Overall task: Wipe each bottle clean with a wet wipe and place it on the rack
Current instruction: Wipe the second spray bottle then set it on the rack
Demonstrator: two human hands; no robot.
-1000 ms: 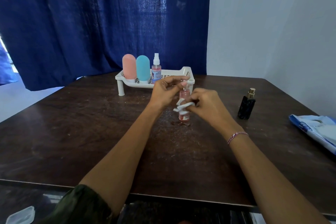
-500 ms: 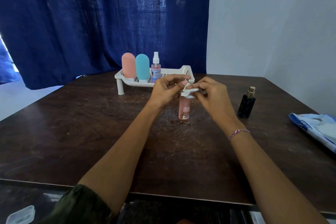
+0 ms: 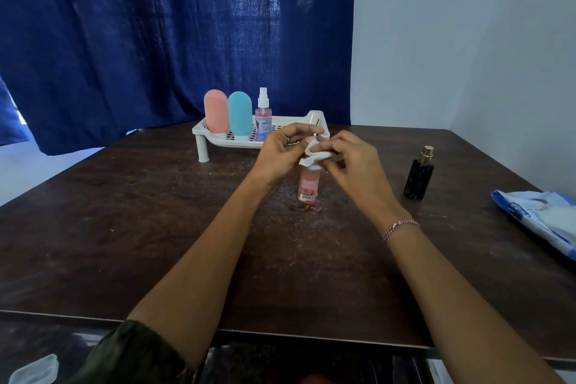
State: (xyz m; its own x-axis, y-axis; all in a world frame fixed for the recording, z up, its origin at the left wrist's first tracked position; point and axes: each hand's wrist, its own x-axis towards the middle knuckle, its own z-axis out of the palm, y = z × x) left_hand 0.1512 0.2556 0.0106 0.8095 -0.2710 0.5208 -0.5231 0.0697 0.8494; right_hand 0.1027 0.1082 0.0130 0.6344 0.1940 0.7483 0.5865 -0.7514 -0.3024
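A dark brown bench (image 3: 124, 227), scuffed and flecked with pale specks, fills the lower half of the frame. Behind it a deep blue curtain (image 3: 156, 25) hangs across the upper left and a plain white wall (image 3: 467, 40) takes the upper right. One white rack (image 3: 316, 117) on short legs stands at the far centre of the bench. It holds three bottles in a row at its left end: a pink rounded bottle (image 3: 215, 109), a teal rounded bottle (image 3: 239, 112) and a clear spray bottle (image 3: 262, 115) with pink liquid. A fourth, the barcoded pink bottle (image 3: 308, 184), stands upright at the centre of the frame just in front of the rack, its base down at the bench. The left hand (image 3: 280, 153) has its grip curled in at the top of this bottle. The grip of the right hand (image 3: 352, 159) pinches one crumpled white wet wipe (image 3: 314, 159) against the bottle's neck. A fifth, the black bottle (image 3: 418, 176) with a gold cap, stands alone to the right, well apart from the hands. One blue and white pack of wipes (image 3: 536, 215) lies at the right edge. A woven bracelet (image 3: 400, 227) circles the right wrist, and a dark green sleeve (image 3: 131, 352) shows at the bottom left beside a clear plastic piece (image 3: 34, 368).
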